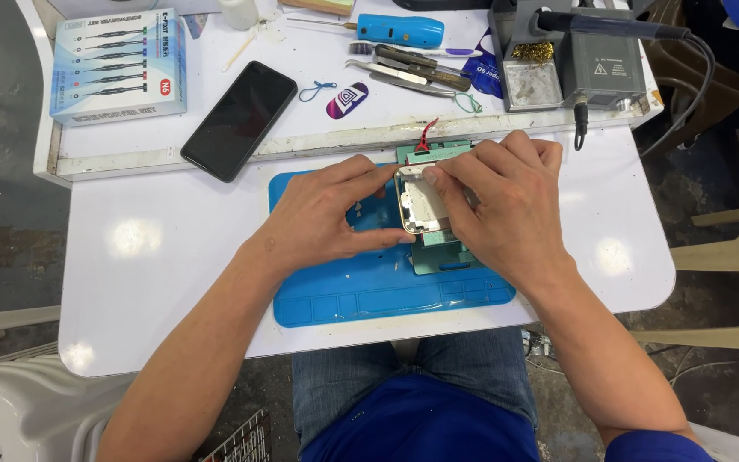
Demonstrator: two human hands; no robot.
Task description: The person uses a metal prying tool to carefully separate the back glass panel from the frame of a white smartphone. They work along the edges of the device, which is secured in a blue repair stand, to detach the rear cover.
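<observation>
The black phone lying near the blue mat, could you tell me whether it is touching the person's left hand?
Apart. The head view shows bare white table between the black phone and the left hand.

— Where does the phone frame (421,204) sit?
— Frame centre, on a holder (438,257) atop the work mat (361,291), between both hands.
— And the smartphone (239,120)?
— Upper left, beside the screwdriver box (117,64); soldering station (575,60) upper right.

Two hands, the left hand (322,214) and the right hand (502,205), meet on one opened phone body (421,205). One blue work mat (387,291) lies on one white table (156,257). At eleven o'clock: one black phone (239,120) and one screwdriver set box (118,64). At twelve: one blue electric tool (399,30). At one: one soldering station (592,64).
</observation>
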